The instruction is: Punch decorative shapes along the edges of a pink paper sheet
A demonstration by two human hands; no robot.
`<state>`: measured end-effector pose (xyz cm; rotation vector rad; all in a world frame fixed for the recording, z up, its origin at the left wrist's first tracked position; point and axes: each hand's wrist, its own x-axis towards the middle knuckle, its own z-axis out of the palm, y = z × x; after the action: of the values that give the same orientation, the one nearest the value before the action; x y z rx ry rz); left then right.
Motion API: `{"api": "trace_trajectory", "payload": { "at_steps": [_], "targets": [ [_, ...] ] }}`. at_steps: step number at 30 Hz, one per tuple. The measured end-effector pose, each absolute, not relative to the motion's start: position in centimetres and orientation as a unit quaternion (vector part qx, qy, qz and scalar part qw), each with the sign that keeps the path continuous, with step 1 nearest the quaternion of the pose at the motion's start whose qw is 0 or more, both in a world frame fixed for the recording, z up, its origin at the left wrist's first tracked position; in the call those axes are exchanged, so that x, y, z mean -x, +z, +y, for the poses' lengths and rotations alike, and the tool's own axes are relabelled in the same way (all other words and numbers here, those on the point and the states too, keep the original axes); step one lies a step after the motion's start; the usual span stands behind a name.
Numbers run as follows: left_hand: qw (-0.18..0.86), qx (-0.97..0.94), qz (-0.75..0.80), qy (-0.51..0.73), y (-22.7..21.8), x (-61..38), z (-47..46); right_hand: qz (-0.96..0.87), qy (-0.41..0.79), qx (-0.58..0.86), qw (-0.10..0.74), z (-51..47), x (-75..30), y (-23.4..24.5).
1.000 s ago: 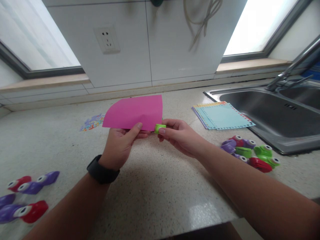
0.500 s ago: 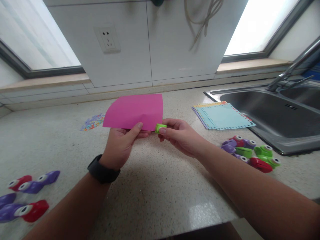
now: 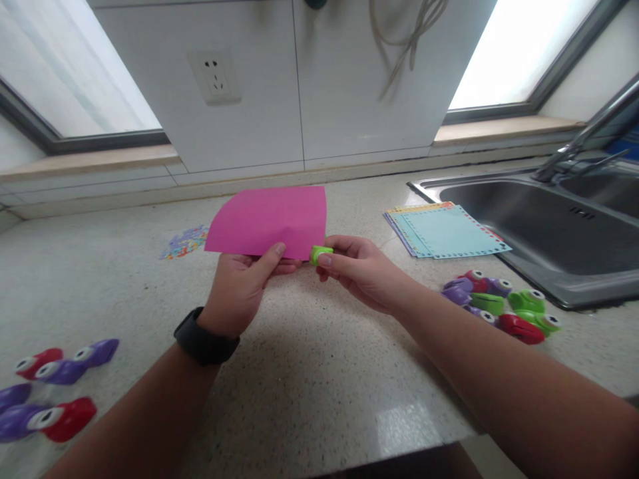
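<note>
My left hand (image 3: pixel 242 286) pinches the near edge of a pink sheet of paper (image 3: pixel 272 216), thumb on top and fingers beneath. The sheet is held up over the counter, its left side curving. Closed around a small green craft punch (image 3: pixel 320 254) is my right hand (image 3: pixel 359 269). The punch sits at the sheet's near right corner, its far part covered by my fingers; whether paper is inside its slot, I cannot tell.
Several craft punches (image 3: pixel 522 328) lie at right before the sink (image 3: pixel 529 226), and more punches (image 3: pixel 70 419) at lower left. A stack of bordered paper sheets (image 3: pixel 454 233) rests by the sink. Small colourful paper cut-outs (image 3: pixel 182 245) are behind the pink sheet's left side.
</note>
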<state>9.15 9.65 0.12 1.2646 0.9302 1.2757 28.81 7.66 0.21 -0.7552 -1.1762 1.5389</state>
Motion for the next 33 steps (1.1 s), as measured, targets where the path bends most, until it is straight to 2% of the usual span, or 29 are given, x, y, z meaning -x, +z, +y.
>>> {"api": "trace_trajectory", "payload": {
  "at_steps": [33],
  "targets": [
    [0.528, -0.524, 0.399, 0.536, 0.09, -9.28, 9.53, -0.513, 0.616, 0.324, 0.502, 7.75, -29.0, -0.34]
  ]
}}
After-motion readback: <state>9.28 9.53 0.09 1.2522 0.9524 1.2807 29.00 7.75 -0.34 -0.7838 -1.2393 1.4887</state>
